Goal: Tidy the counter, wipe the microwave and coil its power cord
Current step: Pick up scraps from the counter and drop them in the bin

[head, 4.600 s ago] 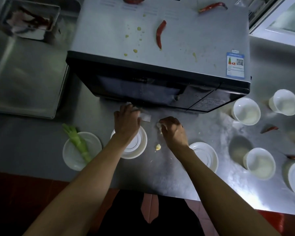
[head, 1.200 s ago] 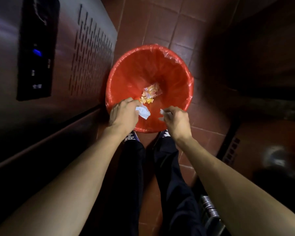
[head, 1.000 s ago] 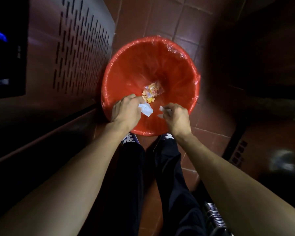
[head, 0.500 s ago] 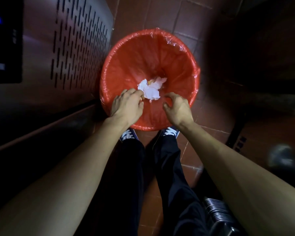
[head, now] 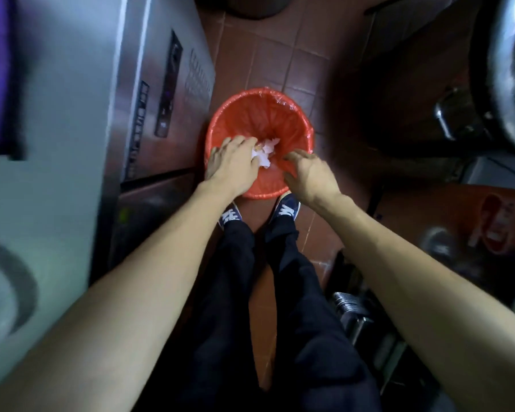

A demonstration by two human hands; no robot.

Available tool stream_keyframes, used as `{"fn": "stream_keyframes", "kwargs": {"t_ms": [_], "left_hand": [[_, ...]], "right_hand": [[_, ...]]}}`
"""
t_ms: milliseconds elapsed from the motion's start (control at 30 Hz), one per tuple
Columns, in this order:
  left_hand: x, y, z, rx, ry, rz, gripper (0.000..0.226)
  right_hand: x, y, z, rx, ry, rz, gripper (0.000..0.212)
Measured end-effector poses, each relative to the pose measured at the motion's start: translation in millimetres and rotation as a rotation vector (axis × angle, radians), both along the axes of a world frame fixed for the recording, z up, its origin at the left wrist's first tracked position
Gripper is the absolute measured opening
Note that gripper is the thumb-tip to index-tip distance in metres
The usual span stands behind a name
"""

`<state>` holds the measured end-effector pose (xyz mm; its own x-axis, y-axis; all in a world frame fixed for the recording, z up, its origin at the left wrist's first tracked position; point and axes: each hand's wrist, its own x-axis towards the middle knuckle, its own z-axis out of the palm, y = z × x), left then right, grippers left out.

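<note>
Both hands hang over the red-lined bin (head: 292,120): left hand (head: 232,165) loosely curled, right hand (head: 309,173) spread, both empty (crumpled white paper (head: 265,151) lies inside).

the floor (head: 283,69) is laid with reddish-brown square tiles and pale grout lines, dim and shadowed toward the upper right. along the left stands a tall stainless steel cabinet (head: 149,84) with a dark vertical control strip (head: 168,84) and rows of vent slots (head: 198,72) on its face, its side catching soft grey light. to the right the room falls into darkness, with a blurred curved metal surface (head: 509,69) at the upper edge and a ribbed metal part (head: 350,310) low near the floor.
</note>
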<state>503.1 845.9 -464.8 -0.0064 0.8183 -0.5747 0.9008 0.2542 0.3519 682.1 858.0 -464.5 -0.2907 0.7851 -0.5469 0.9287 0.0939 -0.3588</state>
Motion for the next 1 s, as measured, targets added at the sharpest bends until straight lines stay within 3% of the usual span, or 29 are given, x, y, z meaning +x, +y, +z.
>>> {"fn": "stream_keyframes", "kwargs": {"t_ms": [233,400,667,1000], "left_hand": [[-5.5,-9.0,137.1,0.162,0.032,-0.009,0.047],[-3.3,-26.4,206.4,0.238,0.078,0.033,0.047],[-2.5,-73.0,271.3,0.360,0.169,0.207,0.049],[-52.1,-168.3,328.7,0.452,0.347,0.497,0.046]], "right_hand": [[-9.2,-1.3,123.6,0.194,0.066,0.059,0.024],[-7.4,3.3,191.3,0.278,0.190,0.124,0.026],[-7.5,5.6,258.3,0.385,0.252,0.332,0.036],[-85.6,-35.1,312.0,0.418,0.358,0.632,0.046]]}}
